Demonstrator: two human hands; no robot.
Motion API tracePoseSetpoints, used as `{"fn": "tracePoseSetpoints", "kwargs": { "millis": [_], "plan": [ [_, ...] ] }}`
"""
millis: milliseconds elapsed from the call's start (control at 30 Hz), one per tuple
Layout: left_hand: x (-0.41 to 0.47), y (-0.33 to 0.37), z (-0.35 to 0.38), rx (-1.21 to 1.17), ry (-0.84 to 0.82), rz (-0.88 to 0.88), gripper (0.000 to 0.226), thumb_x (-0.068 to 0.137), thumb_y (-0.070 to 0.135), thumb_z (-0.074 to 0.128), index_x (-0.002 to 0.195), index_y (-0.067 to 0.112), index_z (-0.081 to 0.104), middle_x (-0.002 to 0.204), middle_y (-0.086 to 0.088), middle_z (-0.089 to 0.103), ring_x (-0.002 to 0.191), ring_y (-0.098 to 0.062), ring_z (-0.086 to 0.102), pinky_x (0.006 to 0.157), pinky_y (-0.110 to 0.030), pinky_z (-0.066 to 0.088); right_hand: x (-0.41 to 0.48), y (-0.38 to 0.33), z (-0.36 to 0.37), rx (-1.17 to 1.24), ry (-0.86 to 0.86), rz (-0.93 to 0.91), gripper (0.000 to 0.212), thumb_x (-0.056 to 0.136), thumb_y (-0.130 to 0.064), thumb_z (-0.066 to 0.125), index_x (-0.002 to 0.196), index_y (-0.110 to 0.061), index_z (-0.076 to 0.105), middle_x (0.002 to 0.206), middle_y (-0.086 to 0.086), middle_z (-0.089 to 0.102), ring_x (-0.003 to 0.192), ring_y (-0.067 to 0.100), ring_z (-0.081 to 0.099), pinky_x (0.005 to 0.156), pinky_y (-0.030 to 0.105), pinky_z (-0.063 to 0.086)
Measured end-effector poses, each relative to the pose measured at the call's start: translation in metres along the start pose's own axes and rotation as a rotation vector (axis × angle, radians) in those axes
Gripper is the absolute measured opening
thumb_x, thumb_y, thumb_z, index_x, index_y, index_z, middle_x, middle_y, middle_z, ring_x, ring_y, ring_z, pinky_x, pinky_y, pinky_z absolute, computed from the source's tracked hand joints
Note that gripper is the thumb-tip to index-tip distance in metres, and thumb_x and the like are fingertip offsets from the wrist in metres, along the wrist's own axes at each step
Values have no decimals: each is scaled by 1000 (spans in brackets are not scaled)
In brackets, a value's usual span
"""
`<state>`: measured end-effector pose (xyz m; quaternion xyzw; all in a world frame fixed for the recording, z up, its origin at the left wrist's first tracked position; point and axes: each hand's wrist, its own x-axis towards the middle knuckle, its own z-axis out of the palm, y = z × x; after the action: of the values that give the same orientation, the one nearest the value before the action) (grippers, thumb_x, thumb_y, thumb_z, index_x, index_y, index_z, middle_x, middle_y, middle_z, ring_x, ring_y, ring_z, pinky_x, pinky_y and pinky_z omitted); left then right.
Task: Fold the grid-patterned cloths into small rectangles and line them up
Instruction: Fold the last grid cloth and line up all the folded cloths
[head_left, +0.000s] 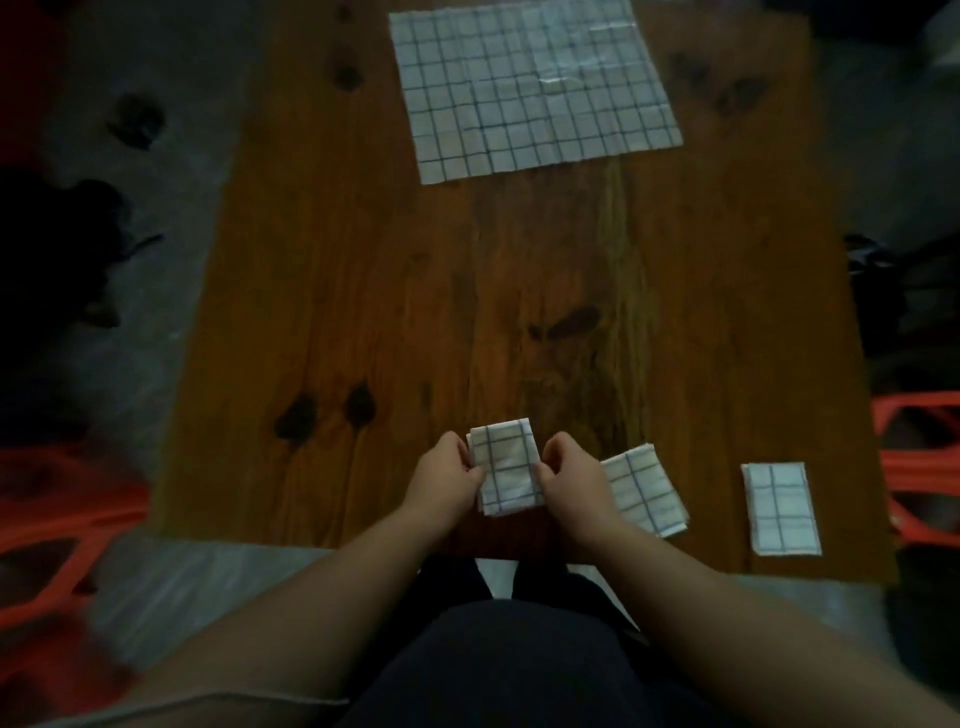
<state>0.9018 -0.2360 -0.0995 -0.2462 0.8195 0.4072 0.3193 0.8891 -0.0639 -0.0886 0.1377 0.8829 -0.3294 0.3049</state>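
Observation:
A small folded grid-patterned cloth (506, 467) lies near the front edge of the wooden table (395, 291). My left hand (447, 475) pinches its left edge and my right hand (569, 480) pinches its right edge. A second folded cloth (647, 488) lies tilted just right of my right hand, partly hidden by my wrist. A third folded cloth (782, 509) lies flat at the front right. One unfolded grid cloth (535, 83) is spread open at the far side.
Red-orange plastic furniture stands on the floor at the left (57, 519) and at the right (919, 462). Dark objects (62, 244) lie on the grey floor to the left. The scene is dim.

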Motion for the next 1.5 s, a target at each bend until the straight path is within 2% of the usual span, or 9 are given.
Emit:
{"fn": "tracePoseSetpoints", "kwargs": {
  "millis": [367,533,633,733,867,933,1033,1267,1500],
  "plan": [
    [-15,21,-32,578,27,212,23,96,35,60,110,27,43,89,7,58,74,-9,60,64,-32,58,-28,8,-15,-167,106,-54,10,99,-26,52,103,-30,60,92,-12,60,85,6,59,79,35,57],
    [-28,68,-37,689,68,428,42,97,29,58,136,27,44,109,9,55,93,-9,56,78,-31,57,-62,45,-70,-199,264,-59,28,96,-23,50,122,-25,61,111,-9,61,103,10,55,86,34,54],
    [-36,109,-24,723,33,585,51,101,31,51,150,26,36,141,3,51,127,-15,49,104,-36,48,-82,75,-100,-223,378,-38,36,94,-22,50,128,-21,61,122,-5,63,113,14,55,97,36,50],
    [-54,158,18,820,-24,716,57,104,35,47,157,24,28,160,2,34,149,-18,28,122,-39,28,-103,118,-132,-208,508,-2,49,89,-28,44,135,-18,59,133,-1,61,127,19,52,107,42,45],
    [-94,207,109,914,-32,899,60,103,44,42,158,29,22,166,3,22,154,-18,16,126,-42,16,-132,188,-176,-202,576,66,56,95,-31,46,151,-22,44,156,3,42,147,23,33,121,46,28],
    [-116,228,160,929,-58,970,60,103,46,39,158,30,21,167,4,19,155,-18,11,126,-41,12,-144,232,-199,-184,628,69,61,93,-39,38,152,-22,43,158,5,41,147,26,34,119,49,30],
    [-149,261,238,934,-61,1031,60,103,46,37,158,29,22,168,3,18,155,-19,10,126,-41,13,-160,304,-235,-204,671,42,70,86,-45,31,149,-18,47,152,11,48,141,33,44,114,52,37],
    [-223,342,405,956,-103,1064,61,102,45,38,158,26,22,168,-2,18,155,-23,10,126,-44,13,-210,431,-346,-219,733,52,67,89,-46,36,149,-17,46,152,12,47,141,32,42,117,47,35],
    [-230,427,486,997,-76,1028,60,103,47,36,157,26,23,167,-4,18,155,-26,11,125,-45,14,-199,494,-441,-141,751,76,68,89,-47,37,151,-21,42,156,7,42,145,30,36,115,51,36]
  ]
}}
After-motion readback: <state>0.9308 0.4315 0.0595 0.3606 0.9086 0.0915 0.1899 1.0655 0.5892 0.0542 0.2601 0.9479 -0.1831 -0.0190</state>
